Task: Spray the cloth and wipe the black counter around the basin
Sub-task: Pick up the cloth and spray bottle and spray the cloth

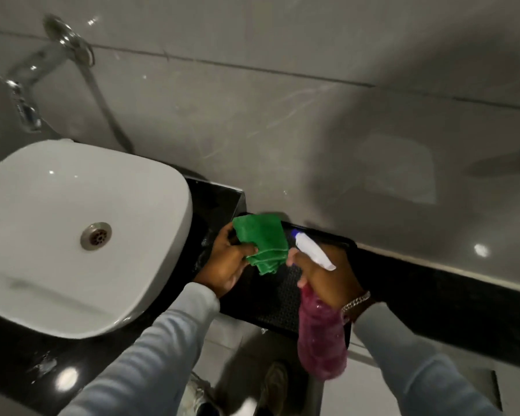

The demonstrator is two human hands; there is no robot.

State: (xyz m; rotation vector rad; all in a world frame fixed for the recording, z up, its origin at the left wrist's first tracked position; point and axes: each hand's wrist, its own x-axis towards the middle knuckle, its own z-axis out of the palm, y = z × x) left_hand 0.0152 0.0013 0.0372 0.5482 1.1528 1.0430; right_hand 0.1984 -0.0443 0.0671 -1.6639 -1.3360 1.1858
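My left hand (226, 262) grips a folded green cloth (263, 244) just right of the white basin (72, 229). My right hand (327, 276) holds a spray bottle (320, 334) with pink liquid; its white nozzle head points left at the cloth, a short gap away. Both hands hover over a black tray (282, 310) that lies on the black counter (21, 352). The counter runs under the basin and shows wet smears at the lower left.
A chrome tap (27, 94) juts from the grey tiled wall above the basin. A black ledge (433, 301) runs along the wall to the right. Below the counter edge I see the tiled floor and my shoes (270, 385).
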